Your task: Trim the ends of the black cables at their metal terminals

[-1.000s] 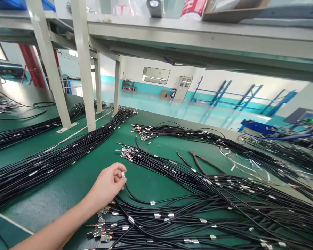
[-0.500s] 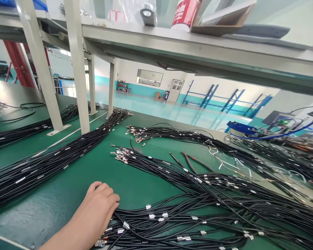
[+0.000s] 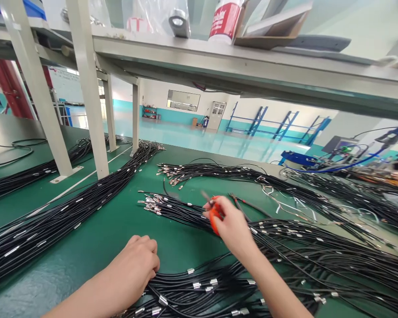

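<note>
My left hand [image 3: 135, 267] is closed, fingers curled down on the ends of the front bundle of black cables [image 3: 182, 279]; the fingertips are hidden. Silver tags sit along these cables. In my right hand [image 3: 234, 227] is a pair of scissors with orange handles [image 3: 215, 217], blurred by motion, with the blades toward the upper left. The scissors are above a second black cable bundle [image 3: 182, 216] that has metal terminals at its left end. Behind the right hand, pliers with dark handles [image 3: 252, 205] lie on the green tabletop [image 3: 112, 227].
A long black cable bundle [image 3: 73, 205] runs along the left beside the shelf posts [image 3: 88, 97]. Another bundle [image 3: 215, 171] lies at the back. Overhead crosses a shelf [image 3: 185, 55] with a red-and-white bottle [image 3: 224, 22]. White wires [image 3: 295, 207] lie on the right.
My right hand has come into view from the lower right with the orange scissors. My left hand has moved slightly right, staying at the cable ends. The camera view has shifted a little.
</note>
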The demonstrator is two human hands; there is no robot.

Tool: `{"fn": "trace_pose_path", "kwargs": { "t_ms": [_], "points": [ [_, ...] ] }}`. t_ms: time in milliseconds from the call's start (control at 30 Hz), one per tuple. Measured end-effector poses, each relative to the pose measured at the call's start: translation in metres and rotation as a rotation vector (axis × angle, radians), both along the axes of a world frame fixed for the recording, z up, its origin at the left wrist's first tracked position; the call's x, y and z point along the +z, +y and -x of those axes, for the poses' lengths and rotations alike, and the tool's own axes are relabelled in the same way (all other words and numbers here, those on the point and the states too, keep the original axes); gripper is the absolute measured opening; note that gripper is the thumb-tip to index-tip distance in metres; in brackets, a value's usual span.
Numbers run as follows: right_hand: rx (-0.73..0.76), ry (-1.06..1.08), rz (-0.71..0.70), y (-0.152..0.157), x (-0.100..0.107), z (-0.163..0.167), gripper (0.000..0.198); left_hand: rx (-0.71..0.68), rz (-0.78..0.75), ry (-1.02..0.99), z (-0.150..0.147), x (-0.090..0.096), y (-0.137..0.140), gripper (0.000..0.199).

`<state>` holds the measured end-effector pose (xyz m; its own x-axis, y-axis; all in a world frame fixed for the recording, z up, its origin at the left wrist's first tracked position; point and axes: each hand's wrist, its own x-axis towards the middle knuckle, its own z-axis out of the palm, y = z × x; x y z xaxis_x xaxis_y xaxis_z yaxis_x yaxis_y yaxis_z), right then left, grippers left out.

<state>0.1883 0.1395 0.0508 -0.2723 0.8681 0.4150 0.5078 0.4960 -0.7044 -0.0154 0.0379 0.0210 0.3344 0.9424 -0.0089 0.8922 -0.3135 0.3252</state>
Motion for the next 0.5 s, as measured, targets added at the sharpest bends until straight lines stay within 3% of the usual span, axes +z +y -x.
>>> {"fn": "trace_pose_path", "kwargs": {
  "t_ms": [100, 167, 300, 400, 500],
  "points": [
    [-0.004, -0.285, -0.052, 0.030, -0.040, 0.003, 0.013, -0.050, 0.029, 0.010, -0.002, 0.002, 0.008, 0.026],
    [-0.034, -0.345, -0.090, 0.037, -0.057, 0.006, 0.014, -0.074, 0.054, -0.007, -0.004, 0.004, 0.014, 0.025],
    [-0.101, -0.349, -0.130, 0.038, -0.063, 0.007, 0.014, -0.058, 0.099, -0.168, -0.009, 0.004, 0.032, 0.020],
    [-0.133, -0.328, -0.162, 0.035, -0.058, -0.002, 0.013, 0.054, 0.189, -0.533, -0.012, 0.001, 0.056, 0.016],
    [-0.126, -0.224, -0.186, 0.027, -0.053, -0.012, 0.010, 0.363, 0.413, -1.212, -0.019, 0.000, 0.079, 0.021]
  ]
}}
